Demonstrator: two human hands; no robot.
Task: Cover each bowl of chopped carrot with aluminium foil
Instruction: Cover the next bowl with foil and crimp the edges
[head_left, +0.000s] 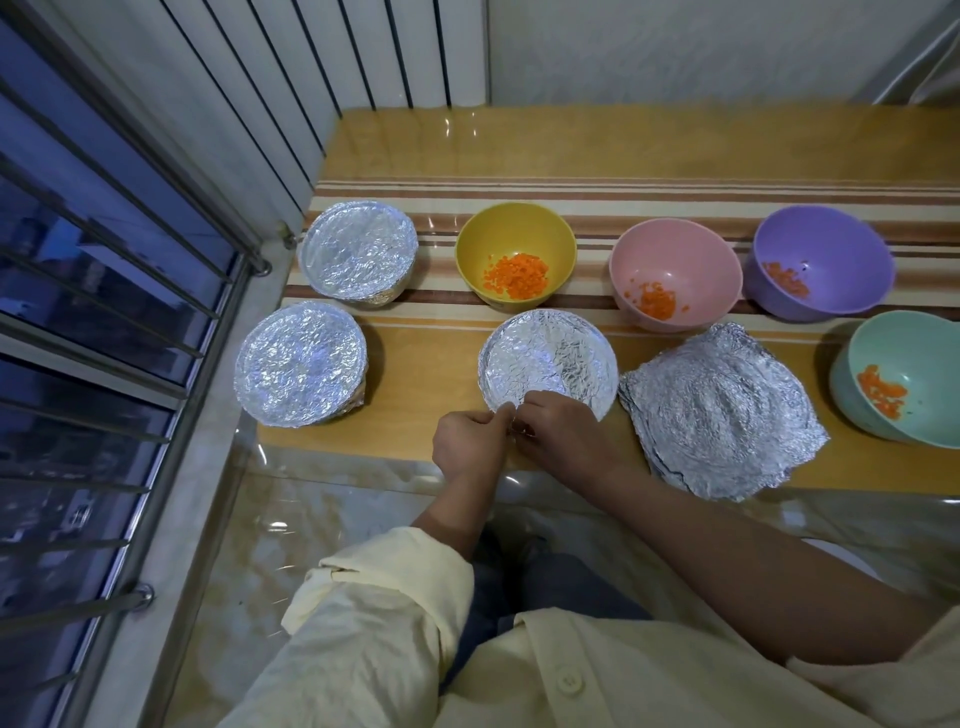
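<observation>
Dim, cool light is coming in from the barred window on the left and is tinting the whole scene blue-grey. The foil cover in the middle is throwing back bluish glints, and the glossy table is showing pale streaks of glare near its far edge. Soft shadows are pooling close beside the open bowls. The wide lens is bending the window bars and table edges outward, and detail is going slightly soft toward the corners.
</observation>
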